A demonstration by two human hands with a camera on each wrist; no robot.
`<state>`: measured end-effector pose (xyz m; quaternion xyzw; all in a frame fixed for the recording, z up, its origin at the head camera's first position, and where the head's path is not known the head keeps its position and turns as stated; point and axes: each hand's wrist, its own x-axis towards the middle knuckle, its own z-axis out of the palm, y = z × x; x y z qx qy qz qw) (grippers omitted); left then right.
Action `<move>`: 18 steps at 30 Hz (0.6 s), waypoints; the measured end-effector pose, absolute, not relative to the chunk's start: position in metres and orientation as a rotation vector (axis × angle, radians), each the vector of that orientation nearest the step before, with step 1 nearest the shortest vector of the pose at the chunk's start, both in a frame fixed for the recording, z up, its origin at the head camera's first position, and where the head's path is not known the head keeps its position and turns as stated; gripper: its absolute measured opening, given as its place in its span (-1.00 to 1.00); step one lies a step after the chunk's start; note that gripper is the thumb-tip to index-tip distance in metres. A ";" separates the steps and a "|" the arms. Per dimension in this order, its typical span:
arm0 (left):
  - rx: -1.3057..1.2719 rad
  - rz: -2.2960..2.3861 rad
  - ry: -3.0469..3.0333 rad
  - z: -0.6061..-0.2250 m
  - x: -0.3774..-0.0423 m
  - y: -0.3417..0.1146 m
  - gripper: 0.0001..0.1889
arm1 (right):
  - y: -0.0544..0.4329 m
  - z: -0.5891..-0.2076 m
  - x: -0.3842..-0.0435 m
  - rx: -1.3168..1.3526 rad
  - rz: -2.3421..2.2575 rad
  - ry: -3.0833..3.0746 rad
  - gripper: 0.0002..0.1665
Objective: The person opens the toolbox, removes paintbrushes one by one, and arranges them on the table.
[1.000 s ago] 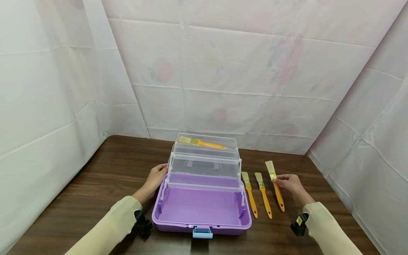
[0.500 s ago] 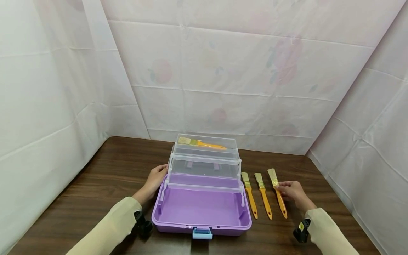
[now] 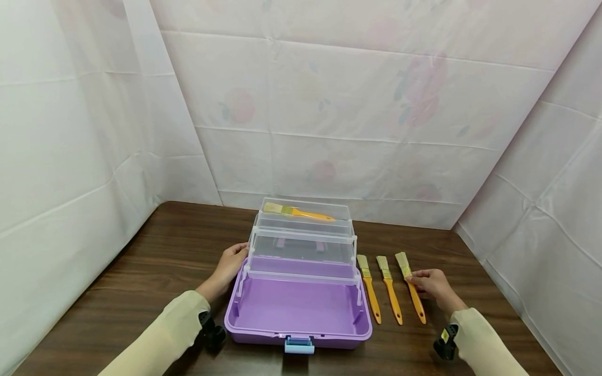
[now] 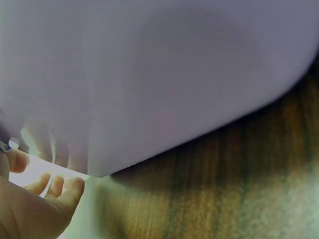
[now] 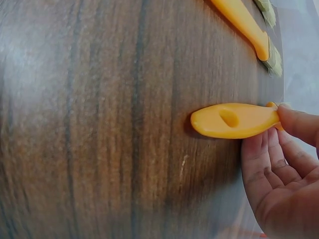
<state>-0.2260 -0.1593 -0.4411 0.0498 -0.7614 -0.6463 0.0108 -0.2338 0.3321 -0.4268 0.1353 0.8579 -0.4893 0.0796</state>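
Observation:
My right hand pinches a yellow-handled paintbrush near its metal band, thumb on top. Its handle end lies close over the table in the right wrist view. Two similar paintbrushes, a middle one and a left one, lie roughly parallel beside it. My left hand is at the left side of a purple toolbox with raised clear trays. Its fingers lie loosely bent right at the box wall. Another paintbrush lies crosswise in the top clear tray.
The toolbox stands open on a dark wood table, its light blue latch facing me. White printed cloth hangs behind the table and at both sides.
My right hand has moved down and slightly right, bringing its paintbrush toward me, into line with the other two. The left hand and the toolbox have stayed in place.

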 end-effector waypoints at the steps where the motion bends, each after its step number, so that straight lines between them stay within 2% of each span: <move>1: 0.157 -2.018 -2.375 -0.441 -0.226 -0.159 -0.57 | 0.332 -0.427 -0.234 0.409 -1.465 2.566 -0.65; 18: 0.165 -2.012 -2.383 -0.440 -0.224 -0.158 -0.57 | 0.326 -0.426 -0.232 0.340 -1.392 2.642 -0.68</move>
